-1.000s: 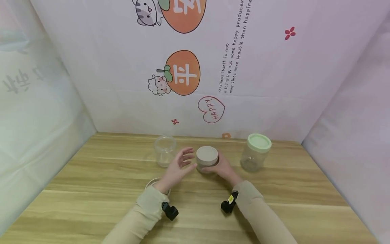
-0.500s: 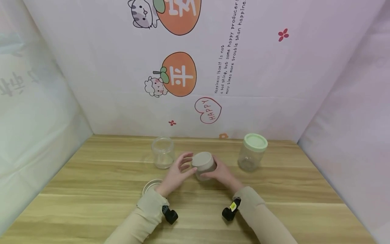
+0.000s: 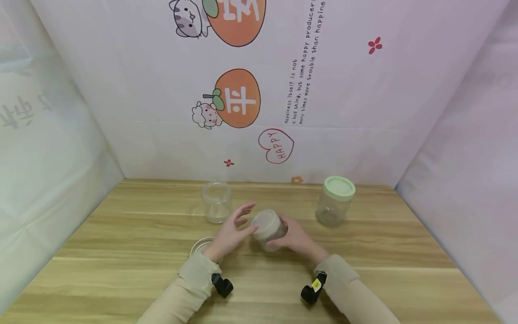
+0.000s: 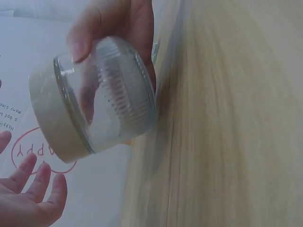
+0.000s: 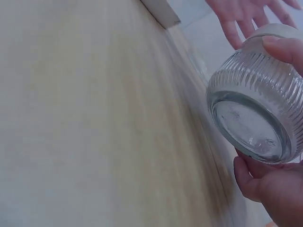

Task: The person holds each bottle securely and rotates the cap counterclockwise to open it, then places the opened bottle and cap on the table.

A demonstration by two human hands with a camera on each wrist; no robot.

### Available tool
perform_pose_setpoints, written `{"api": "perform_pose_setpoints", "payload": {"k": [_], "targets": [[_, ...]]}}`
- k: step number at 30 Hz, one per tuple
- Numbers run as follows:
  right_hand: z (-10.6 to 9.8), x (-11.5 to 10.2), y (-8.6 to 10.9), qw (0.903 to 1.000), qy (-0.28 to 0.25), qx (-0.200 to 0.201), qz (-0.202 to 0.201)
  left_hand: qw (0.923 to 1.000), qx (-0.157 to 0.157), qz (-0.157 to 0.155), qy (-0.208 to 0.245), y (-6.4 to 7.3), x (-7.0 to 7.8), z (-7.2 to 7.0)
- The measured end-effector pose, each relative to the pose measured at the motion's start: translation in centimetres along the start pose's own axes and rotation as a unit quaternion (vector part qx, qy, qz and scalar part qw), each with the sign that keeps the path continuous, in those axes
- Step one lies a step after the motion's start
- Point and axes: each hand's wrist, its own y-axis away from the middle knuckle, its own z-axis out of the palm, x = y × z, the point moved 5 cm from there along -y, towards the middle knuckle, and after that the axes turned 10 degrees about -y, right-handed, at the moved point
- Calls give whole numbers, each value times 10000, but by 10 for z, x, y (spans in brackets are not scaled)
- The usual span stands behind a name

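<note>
A ribbed clear glass jar with a beige lid is tilted, its lid toward my left hand. My right hand grips it around the side, and the right wrist view shows its round bottom raised off the table. Beside the lid is my left hand, fingers spread and holding nothing. In the left wrist view the left fingers appear apart from the lid; whether the thumb touches it, I cannot tell.
Behind my left hand stands a clear jar without a lid. A jar with a green lid stands at the right. A round, rimmed lid-like piece lies partly under my left wrist. A printed cloth hangs behind the wooden table.
The beige-lidded jar has gone from upright to tilted and come nearer to me in my right hand. My left hand has moved slightly nearer too, its fingers still spread.
</note>
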Motion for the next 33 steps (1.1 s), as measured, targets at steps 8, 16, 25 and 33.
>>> {"api": "perform_pose_setpoints", "payload": {"k": [8,16,25,33], "targets": [[10,-10,15,9959,275,-485,-707,9976,-435,8,-539,12,4,-2],[12,-15,29,9963,441,-452,-588,9831,-1120,590,-1324,21,10,6],[11,-17,32,9937,913,-461,-451,9713,-1519,658,-1706,24,12,16],[12,-26,34,9863,1127,-678,-994,9755,-1520,746,-1403,26,14,19]]}}
